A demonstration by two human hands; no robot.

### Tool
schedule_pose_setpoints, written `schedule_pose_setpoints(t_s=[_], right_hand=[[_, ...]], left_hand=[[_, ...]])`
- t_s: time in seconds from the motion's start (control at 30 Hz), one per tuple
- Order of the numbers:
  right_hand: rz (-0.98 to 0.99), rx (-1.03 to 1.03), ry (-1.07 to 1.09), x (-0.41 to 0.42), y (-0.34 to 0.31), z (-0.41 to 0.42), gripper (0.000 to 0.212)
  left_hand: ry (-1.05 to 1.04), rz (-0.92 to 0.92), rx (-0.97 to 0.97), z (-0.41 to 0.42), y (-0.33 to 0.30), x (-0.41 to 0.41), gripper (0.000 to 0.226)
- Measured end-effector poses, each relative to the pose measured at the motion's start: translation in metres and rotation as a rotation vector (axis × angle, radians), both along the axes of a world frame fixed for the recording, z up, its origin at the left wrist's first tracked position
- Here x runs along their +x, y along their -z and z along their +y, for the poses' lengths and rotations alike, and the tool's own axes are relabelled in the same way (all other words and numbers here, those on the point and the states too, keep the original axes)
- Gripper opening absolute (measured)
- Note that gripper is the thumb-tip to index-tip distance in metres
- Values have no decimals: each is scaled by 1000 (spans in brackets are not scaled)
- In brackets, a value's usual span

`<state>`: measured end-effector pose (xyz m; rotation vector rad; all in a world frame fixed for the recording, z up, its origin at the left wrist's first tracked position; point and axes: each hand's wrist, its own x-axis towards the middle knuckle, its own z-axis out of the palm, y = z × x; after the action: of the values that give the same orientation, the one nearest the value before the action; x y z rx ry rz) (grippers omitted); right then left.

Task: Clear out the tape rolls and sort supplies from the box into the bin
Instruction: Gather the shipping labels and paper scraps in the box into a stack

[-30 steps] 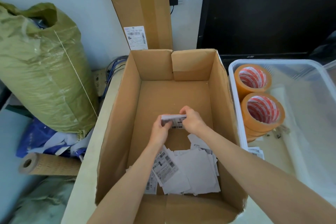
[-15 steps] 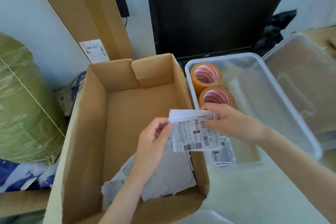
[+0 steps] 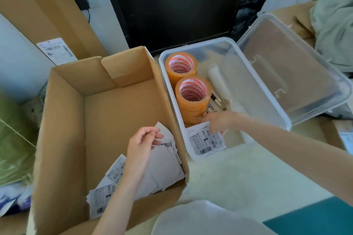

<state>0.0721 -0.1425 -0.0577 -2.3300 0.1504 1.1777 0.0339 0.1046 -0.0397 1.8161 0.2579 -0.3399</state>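
labels [image 3: 207,142] with barcodes, print too small to read, lie in the clear bin [image 3: 191,156] near-left corner, pinched by right hand [image 3: 219,121]; left hand [image 3: 142,144] loosely curled, holding nothing, over box [image 3: 63,139]

A packing or storage room: dark monitor [image 3: 177,5], labelled cardboard [image 3: 47,15], stuffed green sack [image 3: 13,149].

pale table [image 3: 238,173] carries box [image 3: 63,139], bin [image 3: 254,82].
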Motion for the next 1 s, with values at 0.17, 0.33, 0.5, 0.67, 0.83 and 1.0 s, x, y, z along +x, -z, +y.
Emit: schedule_pose_setpoints(t_s=[0.17,0.33,0.5,0.67,0.83,1.0], right_hand=[[-1,-40,-136,-4,8,-3,62],[-161,88,-45,-8,-10,-13,54],[-318,395,248,-15,-58,4,24],[-469,540,196,-11,-83,56,17],[-633,449,21,1,-71,108,18],[-618,350,-94,2,-56,124,20]], left_hand=[[18,42,38,7,6,1,24],[100,35,106,23,2,11,23],[238,-17,319,48,14,25,16],[612,123,643,57,60,26,24],[721,85,755,56,81,24,45],[871,95,868,54,81,22,52]])
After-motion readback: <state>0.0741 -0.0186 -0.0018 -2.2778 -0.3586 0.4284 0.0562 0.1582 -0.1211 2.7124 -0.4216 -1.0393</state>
